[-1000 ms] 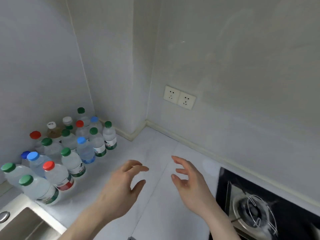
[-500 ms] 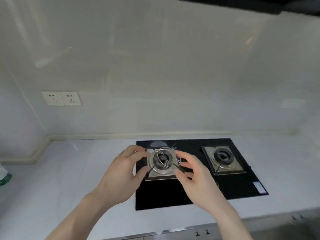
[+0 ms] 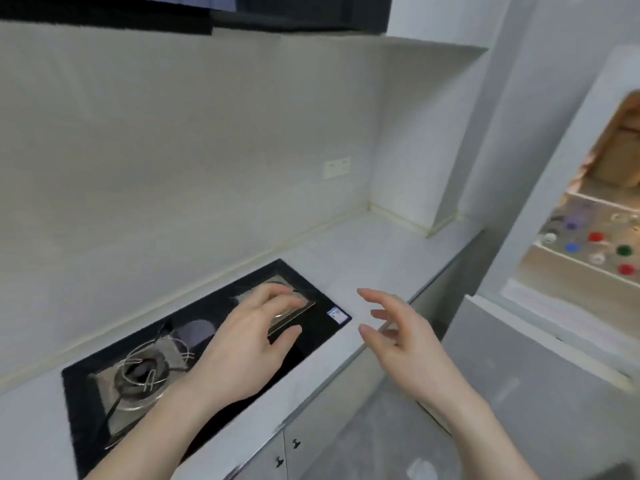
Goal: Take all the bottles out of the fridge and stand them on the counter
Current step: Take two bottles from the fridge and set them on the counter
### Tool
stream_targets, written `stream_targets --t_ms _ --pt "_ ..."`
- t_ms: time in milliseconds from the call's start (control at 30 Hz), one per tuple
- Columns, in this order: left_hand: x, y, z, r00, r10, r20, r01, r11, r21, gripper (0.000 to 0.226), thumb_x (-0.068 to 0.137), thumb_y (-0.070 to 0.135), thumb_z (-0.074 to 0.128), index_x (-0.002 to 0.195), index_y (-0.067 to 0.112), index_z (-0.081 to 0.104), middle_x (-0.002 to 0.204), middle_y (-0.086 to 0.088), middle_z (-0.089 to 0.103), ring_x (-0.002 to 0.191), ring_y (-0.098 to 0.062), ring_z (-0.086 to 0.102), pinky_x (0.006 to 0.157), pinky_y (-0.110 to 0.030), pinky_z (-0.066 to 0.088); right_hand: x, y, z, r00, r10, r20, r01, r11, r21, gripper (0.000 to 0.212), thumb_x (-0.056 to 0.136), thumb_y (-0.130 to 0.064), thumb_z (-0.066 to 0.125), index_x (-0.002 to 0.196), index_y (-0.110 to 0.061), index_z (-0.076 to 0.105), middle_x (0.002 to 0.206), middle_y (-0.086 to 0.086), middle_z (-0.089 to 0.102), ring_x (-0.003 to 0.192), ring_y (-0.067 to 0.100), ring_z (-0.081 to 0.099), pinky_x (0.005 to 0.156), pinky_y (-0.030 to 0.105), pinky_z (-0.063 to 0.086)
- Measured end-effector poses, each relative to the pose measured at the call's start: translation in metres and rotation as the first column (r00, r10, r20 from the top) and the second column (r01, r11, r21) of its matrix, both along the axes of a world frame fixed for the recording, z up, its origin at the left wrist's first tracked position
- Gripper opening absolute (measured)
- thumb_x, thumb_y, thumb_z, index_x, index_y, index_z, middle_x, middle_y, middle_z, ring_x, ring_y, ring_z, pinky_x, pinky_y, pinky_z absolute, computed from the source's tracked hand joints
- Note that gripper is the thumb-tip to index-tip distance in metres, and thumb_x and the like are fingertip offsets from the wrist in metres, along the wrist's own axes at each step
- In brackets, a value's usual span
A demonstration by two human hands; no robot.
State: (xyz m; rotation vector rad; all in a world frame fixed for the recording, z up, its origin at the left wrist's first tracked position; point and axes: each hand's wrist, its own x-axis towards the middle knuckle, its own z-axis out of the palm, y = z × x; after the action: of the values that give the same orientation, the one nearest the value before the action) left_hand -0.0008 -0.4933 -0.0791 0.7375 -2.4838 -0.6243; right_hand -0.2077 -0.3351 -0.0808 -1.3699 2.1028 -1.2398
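Observation:
The open fridge [image 3: 540, 188] stands at the right edge of the view, its inside lit. Several bottles show only as coloured caps on a shelf, among them a red cap [image 3: 596, 237], a blue cap [image 3: 572, 248] and a green cap [image 3: 623, 251]. My left hand [image 3: 249, 344] hovers over the black hob with its fingers apart and holds nothing. My right hand [image 3: 405, 337] is raised over the white counter [image 3: 374, 258], open and empty, well left of the fridge. The bottles standing on the counter are out of view.
A black two-burner gas hob [image 3: 304, 344] is set into the counter below my left hand. A wall socket [image 3: 336, 167] sits on the back wall. A dark range hood [image 3: 173, 12] hangs above. Grey cabinet doors [image 3: 311, 441] lie below the counter edge.
My view has swung right, from the bottles in the counter's left corner, past the hob, to the open fridge. Both hands stay empty and open in front of me.

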Motion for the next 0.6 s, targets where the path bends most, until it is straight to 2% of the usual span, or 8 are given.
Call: stream_targets --t_ms 100,167,300,400,500,600 --pt "-0.064 0.008 0.008 0.992 -0.128 0.019 0.129 0.991 -0.031 0.031 0.099 0.039 0.062 0.129 0.047 0.059 0.133 0.035 0.041 0.116 0.008 0.050 0.095 -0.015 0.039 -0.040 0.035 0.004 0.990 -0.140 -0.026 0.140 0.990 -0.019 0.044 0.100 -0.028 0.064 0.137 -0.051 0.053 0.134 -0.032 0.052 0.122 -0.012 0.051 0.100 0.022 0.048" --pt "-0.102 0.012 0.012 0.981 -0.192 0.020 0.192 0.981 -0.037 0.032 0.099 0.041 0.061 0.130 0.048 0.058 0.135 0.035 0.039 0.120 0.007 0.047 0.096 -0.012 0.035 -0.063 0.053 0.009 0.977 -0.208 -0.050 0.207 0.978 -0.025 0.045 0.100 -0.027 0.065 0.137 -0.049 0.053 0.134 -0.031 0.052 0.121 -0.013 0.052 0.099 0.019 0.048" --pt "-0.185 0.025 0.020 0.938 -0.347 0.024 0.347 0.937 -0.034 0.032 0.100 0.041 0.059 0.131 0.048 0.057 0.138 0.033 0.040 0.098 0.013 0.051 0.088 -0.015 0.035 -0.111 0.088 0.015 0.933 -0.352 -0.074 0.352 0.936 -0.022 0.046 0.100 -0.028 0.064 0.138 -0.050 0.052 0.130 -0.038 0.050 0.121 -0.011 0.052 0.096 0.018 0.048" --pt "-0.243 0.033 0.025 0.896 -0.444 0.021 0.445 0.895 -0.024 0.032 0.101 0.041 0.059 0.133 0.046 0.058 0.138 0.030 0.041 0.085 0.013 0.053 0.087 -0.014 0.035 -0.147 0.106 0.018 0.888 -0.452 -0.083 0.452 0.892 -0.027 0.046 0.100 -0.030 0.064 0.139 -0.050 0.051 0.135 -0.033 0.051 0.121 -0.010 0.052 0.099 0.020 0.048" --pt "-0.297 0.033 0.026 0.860 -0.510 0.016 0.510 0.860 -0.015 0.033 0.101 0.041 0.060 0.133 0.045 0.059 0.138 0.029 0.041 0.083 0.017 0.054 0.088 -0.006 0.033 -0.181 0.115 0.021 0.848 -0.524 -0.080 0.523 0.852 -0.032 0.046 0.100 -0.028 0.065 0.136 -0.052 0.051 0.136 -0.034 0.051 0.119 -0.012 0.052 0.098 0.020 0.048" --pt "-0.350 0.028 0.025 0.831 -0.556 0.015 0.556 0.831 -0.028 0.033 0.100 0.041 0.060 0.133 0.043 0.060 0.137 0.028 0.043 0.097 0.005 0.055 0.092 -0.008 0.033 -0.217 0.117 0.026 0.807 -0.582 -0.098 0.584 0.812 -0.015 0.047 0.100 -0.030 0.065 0.137 -0.053 0.050 0.136 -0.035 0.050 0.118 -0.014 0.051 0.098 0.020 0.049"
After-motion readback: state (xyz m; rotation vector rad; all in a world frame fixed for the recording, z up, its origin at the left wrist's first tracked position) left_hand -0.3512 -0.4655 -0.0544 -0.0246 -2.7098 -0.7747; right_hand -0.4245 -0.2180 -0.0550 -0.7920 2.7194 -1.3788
